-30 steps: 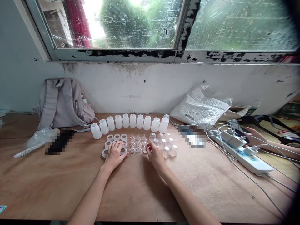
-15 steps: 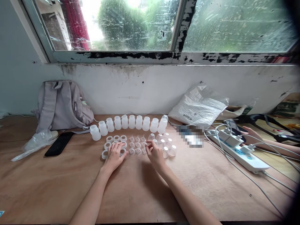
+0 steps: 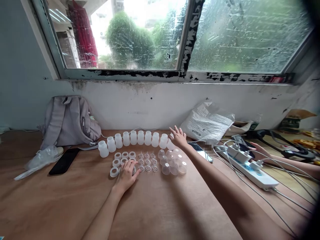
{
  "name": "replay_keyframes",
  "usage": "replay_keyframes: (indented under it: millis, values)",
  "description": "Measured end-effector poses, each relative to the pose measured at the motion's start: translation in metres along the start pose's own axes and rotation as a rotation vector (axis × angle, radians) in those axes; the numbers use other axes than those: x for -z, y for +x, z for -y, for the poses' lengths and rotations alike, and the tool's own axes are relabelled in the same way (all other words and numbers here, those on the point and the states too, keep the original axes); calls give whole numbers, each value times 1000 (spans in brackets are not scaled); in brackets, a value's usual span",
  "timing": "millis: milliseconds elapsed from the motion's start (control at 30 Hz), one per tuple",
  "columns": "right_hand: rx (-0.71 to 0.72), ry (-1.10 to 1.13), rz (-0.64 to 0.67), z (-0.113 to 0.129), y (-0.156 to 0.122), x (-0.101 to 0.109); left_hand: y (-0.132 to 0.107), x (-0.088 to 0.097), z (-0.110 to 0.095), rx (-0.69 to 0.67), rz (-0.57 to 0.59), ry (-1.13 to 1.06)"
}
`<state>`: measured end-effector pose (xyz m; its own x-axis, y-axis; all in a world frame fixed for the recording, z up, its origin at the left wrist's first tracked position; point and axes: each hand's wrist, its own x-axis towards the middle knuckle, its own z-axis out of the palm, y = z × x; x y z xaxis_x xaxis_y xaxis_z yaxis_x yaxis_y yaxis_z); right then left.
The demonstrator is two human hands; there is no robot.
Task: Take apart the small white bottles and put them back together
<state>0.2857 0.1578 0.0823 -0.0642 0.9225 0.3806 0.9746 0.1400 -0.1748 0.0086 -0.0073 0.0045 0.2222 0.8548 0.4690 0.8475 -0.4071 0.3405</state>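
Along the back of the table stands a row of frosted white baby bottles (image 3: 140, 137). My right hand (image 3: 178, 137) is over the right end of the row with fingers spread, partly covering the last bottle (image 3: 170, 144). My left hand (image 3: 127, 175) lies on the right part of a block of white screw rings (image 3: 114, 172), fingers apart and hiding some rings. Just right of it sit several clear bottle nipples (image 3: 147, 162) in rows. Beyond them, clear domed caps (image 3: 165, 169) are grouped below my right hand.
A grey backpack (image 3: 67, 121), a clear plastic bag (image 3: 41, 158) and a black phone (image 3: 64, 161) lie at left. At right are a silver mailer bag (image 3: 208, 123), another phone (image 3: 202, 152), and a power strip (image 3: 260, 178) with cables. Another person's hand (image 3: 258, 151) is at far right.
My right hand has left the nipples and reached up and right to the last bottle, its fingers spreading. My left hand stays over the rings. The camera view has tilted up slightly.
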Motion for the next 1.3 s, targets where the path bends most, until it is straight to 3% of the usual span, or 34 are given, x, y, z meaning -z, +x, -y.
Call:
replay_keyframes:
  millis: [133, 267, 433, 567, 667, 800, 933, 1133, 1300]
  values:
    - [104, 39, 19, -9, 2, -9, 0, -1, -2, -4, 4, -21]
    - [126, 48, -32, -7, -4, -3, 1, -2, -4, -20, -28, -58]
    - [98, 31, -147, 4, -4, 40, 0, -4, -8, -67, -50, -119]
    - [185, 173, -380, 30, -20, 85, -2, -5, -17, -81, -127, -168]
    - [257, 394, -317, 56, -52, 98, -5, -4, -23, -72, -205, -222]
    - [323, 643, -33, 85, -110, 76, -7, -2, -28, -139, -263, -277]
    - [266, 725, -5, 98, -154, 42, -7, -2, -31, -204, -125, -279]
    - [143, 710, 78, 90, -176, 18, -16, 1, -36, -271, 31, -160]
    - [196, 672, 110, 83, -189, 15, -33, 18, -46, -273, 134, -181]
